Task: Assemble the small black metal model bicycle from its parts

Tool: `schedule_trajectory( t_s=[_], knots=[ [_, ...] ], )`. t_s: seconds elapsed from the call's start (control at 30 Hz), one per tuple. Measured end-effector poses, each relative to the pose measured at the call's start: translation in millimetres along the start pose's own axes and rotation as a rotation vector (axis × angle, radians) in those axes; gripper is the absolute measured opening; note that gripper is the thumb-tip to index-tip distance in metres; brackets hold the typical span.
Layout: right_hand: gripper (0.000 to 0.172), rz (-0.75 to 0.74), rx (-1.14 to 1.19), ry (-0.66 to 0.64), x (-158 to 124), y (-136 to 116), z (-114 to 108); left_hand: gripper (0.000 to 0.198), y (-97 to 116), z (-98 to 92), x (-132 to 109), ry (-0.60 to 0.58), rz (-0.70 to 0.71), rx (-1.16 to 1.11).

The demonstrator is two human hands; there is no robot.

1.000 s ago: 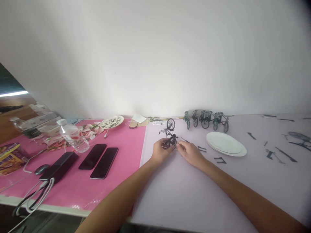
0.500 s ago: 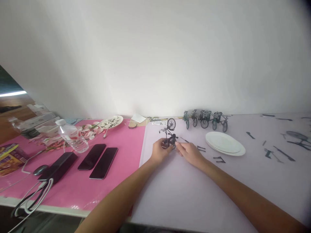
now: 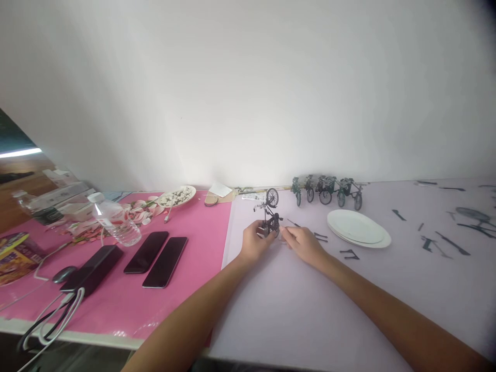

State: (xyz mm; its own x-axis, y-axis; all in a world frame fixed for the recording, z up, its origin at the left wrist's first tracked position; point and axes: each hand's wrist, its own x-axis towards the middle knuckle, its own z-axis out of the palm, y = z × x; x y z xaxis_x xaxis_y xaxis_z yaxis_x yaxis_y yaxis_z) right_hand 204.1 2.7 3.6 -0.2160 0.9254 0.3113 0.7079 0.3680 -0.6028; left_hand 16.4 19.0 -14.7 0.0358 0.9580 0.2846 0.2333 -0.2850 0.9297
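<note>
My left hand (image 3: 253,243) grips the lower part of a small black model bicycle (image 3: 269,216), which stands on end with one wheel up. My right hand (image 3: 304,244) is pinched right beside the model's lower frame, fingertips touching it; what the fingers hold is too small to make out. Both hands rest on the pale lilac table mat (image 3: 294,305).
A stack of white plates (image 3: 358,230) and a row of finished green model bicycles (image 3: 327,190) lie behind my right hand. Loose black parts (image 3: 444,243) are scattered to the right. On the pink mat (image 3: 186,289) lie two phones (image 3: 156,258), a power bank, a water bottle (image 3: 114,218) and cables.
Both hands and the model stay almost in place; the right fingertips have closed in slightly on the model's lower frame.
</note>
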Motion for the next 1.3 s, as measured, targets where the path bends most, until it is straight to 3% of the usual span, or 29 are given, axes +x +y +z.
schedule_trajectory(
  t_s=[0.3,0.57,0.87,1.13,1.3],
  knots=[
    [0.022,-0.019,-0.03,0.087,-0.3,6.9,5.9,0.031,1.2,-0.8,0.5,0.001,-0.006,-0.018],
    [0.051,-0.011,-0.028,0.045,0.5,2.3,1.7,0.029,1.5,-0.4,-0.3,-0.001,-0.002,0.007],
    [0.025,-0.007,-0.038,0.094,-0.6,3.8,4.6,0.031,0.8,-0.3,-0.3,-0.003,-0.004,-0.009],
    [0.044,0.0,-0.02,0.048,0.6,5.3,5.1,0.03,1.2,-0.3,-1.4,0.007,-0.009,-0.011],
    [0.046,0.0,-0.006,0.046,0.3,4.7,3.9,0.03,2.2,0.6,-2.0,0.004,-0.024,-0.017]
  ],
)
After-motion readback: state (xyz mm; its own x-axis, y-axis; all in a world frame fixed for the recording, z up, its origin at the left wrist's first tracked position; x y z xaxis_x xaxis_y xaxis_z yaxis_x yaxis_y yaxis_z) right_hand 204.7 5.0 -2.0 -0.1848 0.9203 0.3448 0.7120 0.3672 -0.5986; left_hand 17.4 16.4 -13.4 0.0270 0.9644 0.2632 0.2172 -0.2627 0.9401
